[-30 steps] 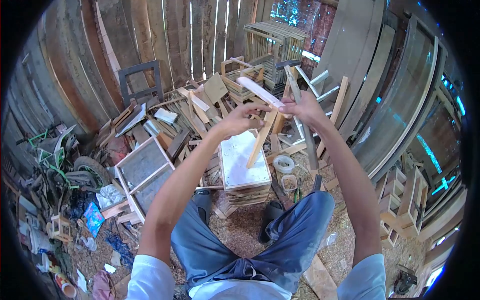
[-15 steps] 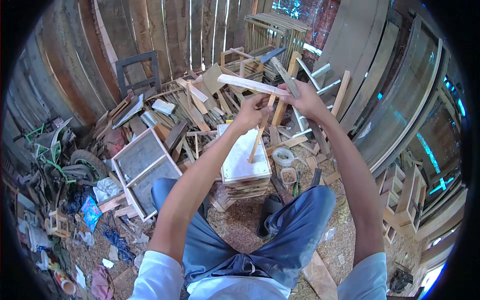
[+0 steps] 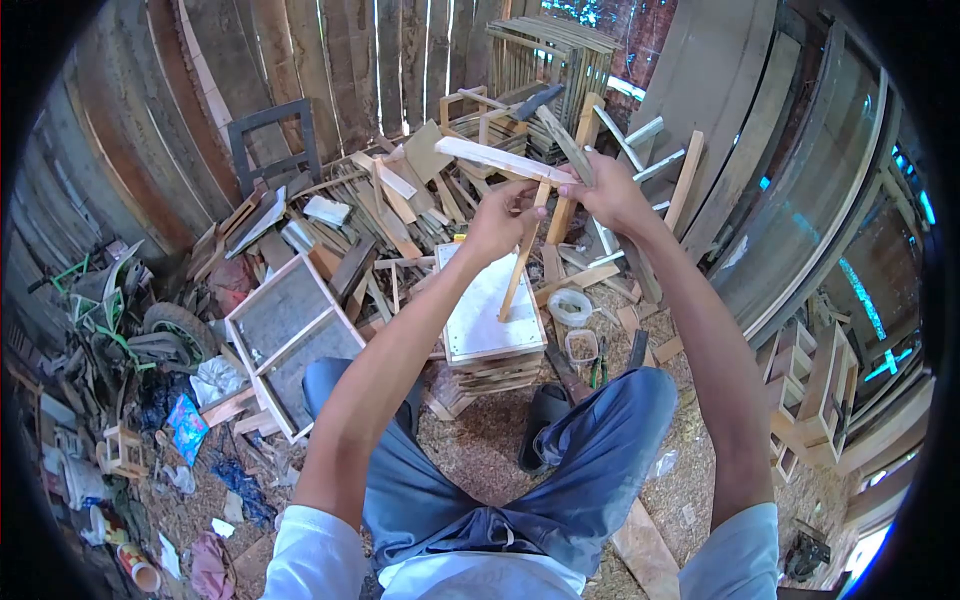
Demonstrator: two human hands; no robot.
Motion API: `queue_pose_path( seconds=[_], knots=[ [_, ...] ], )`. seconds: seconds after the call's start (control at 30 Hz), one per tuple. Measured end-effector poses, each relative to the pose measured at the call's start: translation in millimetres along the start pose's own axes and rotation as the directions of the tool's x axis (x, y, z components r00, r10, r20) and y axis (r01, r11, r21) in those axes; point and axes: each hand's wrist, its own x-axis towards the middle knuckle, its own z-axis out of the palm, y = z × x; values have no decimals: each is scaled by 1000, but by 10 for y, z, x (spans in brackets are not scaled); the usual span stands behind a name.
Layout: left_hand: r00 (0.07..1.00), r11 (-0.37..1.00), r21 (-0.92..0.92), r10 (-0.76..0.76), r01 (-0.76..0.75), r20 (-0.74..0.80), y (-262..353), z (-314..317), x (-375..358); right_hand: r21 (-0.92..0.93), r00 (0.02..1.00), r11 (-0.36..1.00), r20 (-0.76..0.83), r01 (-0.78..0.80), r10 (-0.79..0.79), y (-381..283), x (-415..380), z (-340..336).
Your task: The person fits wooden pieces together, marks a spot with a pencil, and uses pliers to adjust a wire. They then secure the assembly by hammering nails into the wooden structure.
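Note:
My left hand point(image 3: 500, 222) is closed around the upper part of a thin wooden strip point(image 3: 516, 275), whose lower end rests on a white-topped stack of wooden pieces point(image 3: 475, 325) between my knees. Across the strip's top lies a pale wooden slat point(image 3: 490, 155), pointing away to the left. My right hand point(image 3: 608, 192) grips a hammer point(image 3: 563, 140) by its wooden handle, dark head up and tilted left. That hand's fingertips are right at the slat's near end, where the two pieces meet.
Scrap wood point(image 3: 400, 215) is heaped beyond the stack. A framed panel point(image 3: 292, 335) leans by my left knee. Near my right knee are a round plastic tub point(image 3: 571, 308), a smaller container point(image 3: 581, 346) and pliers point(image 3: 598, 368). A motorbike point(image 3: 130, 315) stands at far left.
The hammer's head has dipped slightly, and my right hand has shifted a little up and left. My left hand still holds the strip in nearly the same place.

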Motion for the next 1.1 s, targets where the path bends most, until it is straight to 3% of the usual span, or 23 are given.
queue_pose_path(
  seconds=[0.07,0.1,0.17,0.2,0.23,0.33,0.37,0.47,0.57,0.67,0.7,0.8,0.93,1.03,1.1],
  knots=[
    [985,980,192,72,-41,-155,-11,63,-12,-40,999,999,-26,-31,30,-120,-63,-13],
    [957,983,156,138,-101,-255,40,107,-40,-59,998,997,-41,-49,47,-185,-95,-13],
    [955,993,-33,-119,115,-270,302,106,-74,85,985,982,-13,-169,170,-315,-133,16],
    [933,967,-125,-249,223,-259,388,68,-89,157,973,961,9,-228,230,-349,-147,12],
    [928,924,-205,-352,324,-122,396,-60,-23,167,980,966,13,-199,200,-306,-136,35],
    [921,906,-171,-388,388,32,703,-191,-79,525,991,841,51,-130,121,-188,-141,148],
    [918,923,-19,-379,384,117,756,-264,-77,604,988,782,98,-155,120,-183,-142,154],
    [870,907,149,-420,393,259,836,-422,-42,478,994,872,89,-104,69,-194,-119,133],
    [882,872,403,-397,278,252,884,-635,68,28,996,1000,-93,3,-1,-405,-174,72],
    [909,763,641,-321,81,267,1018,-665,76,-206,920,951,-273,231,-282,-166,-51,238],
    [916,743,669,-278,15,289,941,-685,107,-130,974,982,-166,134,-155,-235,-60,190],
    [947,720,683,-118,-124,297,760,-654,106,-141,993,985,-54,101,-109,-307,-55,176],
    [939,588,739,113,-327,325,632,-563,60,-176,987,978,-95,110,-128,-302,-69,182],
    [926,550,745,226,-378,303,534,-549,65,-176,975,971,-125,161,-185,-208,-31,200],
    [944,552,766,178,-328,276,539,-548,58,-179,974,969,-117,172,-195,-201,-20,192]
  ],
)
